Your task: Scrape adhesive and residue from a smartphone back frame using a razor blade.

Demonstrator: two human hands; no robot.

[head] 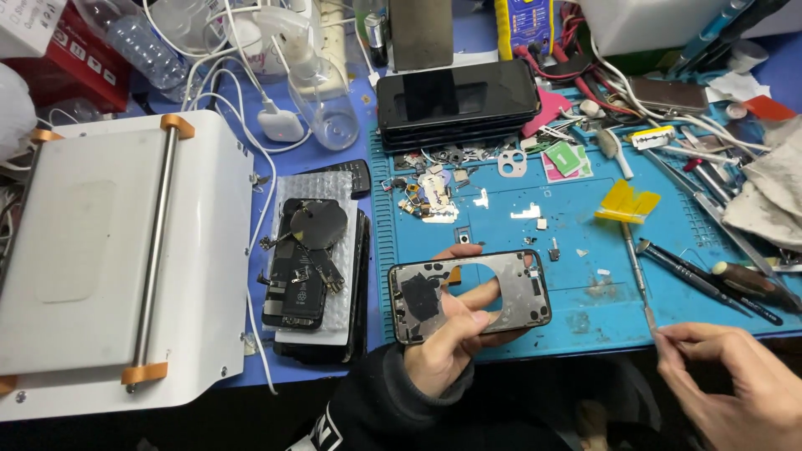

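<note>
At lower right the right hand pinches a thin tool; at centre the left hand grips the phone frame, best kept level and steady over the blue mat, with the phone stack beyond.

Head camera, steep downward view, close over workbench

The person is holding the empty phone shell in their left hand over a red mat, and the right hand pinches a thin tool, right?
Not quite: the mat is blue, not red, as the head view shows. The rest holds: the left hand holds the empty phone shell over it, and the right hand pinches a thin tool.
</note>
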